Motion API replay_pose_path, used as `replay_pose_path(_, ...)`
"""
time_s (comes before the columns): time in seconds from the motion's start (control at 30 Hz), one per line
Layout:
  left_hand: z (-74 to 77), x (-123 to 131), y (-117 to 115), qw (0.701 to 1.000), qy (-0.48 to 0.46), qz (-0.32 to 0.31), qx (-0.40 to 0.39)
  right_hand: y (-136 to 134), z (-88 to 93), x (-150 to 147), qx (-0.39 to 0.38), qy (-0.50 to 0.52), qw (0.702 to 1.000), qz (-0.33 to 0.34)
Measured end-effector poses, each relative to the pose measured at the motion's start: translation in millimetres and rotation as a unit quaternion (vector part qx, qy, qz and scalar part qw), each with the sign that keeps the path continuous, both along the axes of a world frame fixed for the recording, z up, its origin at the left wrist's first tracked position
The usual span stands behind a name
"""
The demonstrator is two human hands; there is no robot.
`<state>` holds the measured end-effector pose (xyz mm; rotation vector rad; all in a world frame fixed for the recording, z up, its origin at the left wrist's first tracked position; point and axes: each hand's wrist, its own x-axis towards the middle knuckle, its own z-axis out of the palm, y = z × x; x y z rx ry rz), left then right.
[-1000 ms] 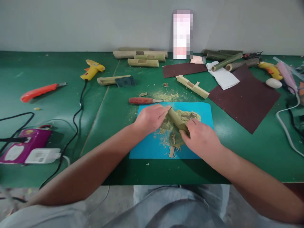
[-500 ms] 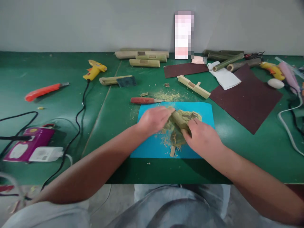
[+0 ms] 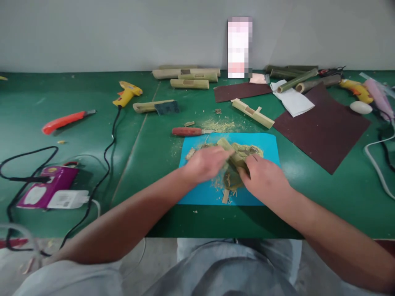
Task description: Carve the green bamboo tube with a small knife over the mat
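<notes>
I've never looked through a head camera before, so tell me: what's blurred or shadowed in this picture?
Head view: the fingers of the left hand look slightly smeared; blocky pixels hide the bright rectangle by the wall; dark shadow lies on the table just below the blue sheet.

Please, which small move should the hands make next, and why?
Perhaps slide the left hand toward the far end of the bamboo tube: that hand appears to touch the tube partway along, the far end is uncovered, and the right hand grips the nearer part, which should steady it over the blue sheet.
</notes>
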<state>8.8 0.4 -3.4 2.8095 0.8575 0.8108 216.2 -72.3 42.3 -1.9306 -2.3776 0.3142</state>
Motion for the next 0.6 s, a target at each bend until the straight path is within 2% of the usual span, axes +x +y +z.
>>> replay_pose_path(0.07,-0.7,-1.0,1.0,0.999,-0.016,0.049,0.012,0.3,0.7,-0.1,-0.001,-0.003,1.0,-0.002)
replay_pose_path(0.2,-1.0,-2.2,-0.8,1.0,0.021,0.001,-0.012,0.9,1.0,-0.7,-0.006,-0.001,1.0,0.005)
replay_pose_path(0.37,4.8,1.8,-5.3,0.998,-0.01,0.054,-0.006,0.9,-0.1,-0.5,0.001,-0.006,1.0,0.002)
replay_pose_path(0.47,7.4,4.5,-9.2,0.998,0.04,-0.042,-0.021,0.5,0.5,-0.2,-0.007,-0.005,1.0,0.004)
replay_pose_path(0.5,7.4,4.4,-9.4,0.998,0.048,-0.045,-0.025,0.3,0.8,-0.3,-0.008,-0.006,1.0,0.004)
replay_pose_path(0.6,5.8,2.4,-7.9,0.999,0.01,0.037,-0.002,0.2,1.3,-0.8,-0.002,-0.009,1.0,0.003)
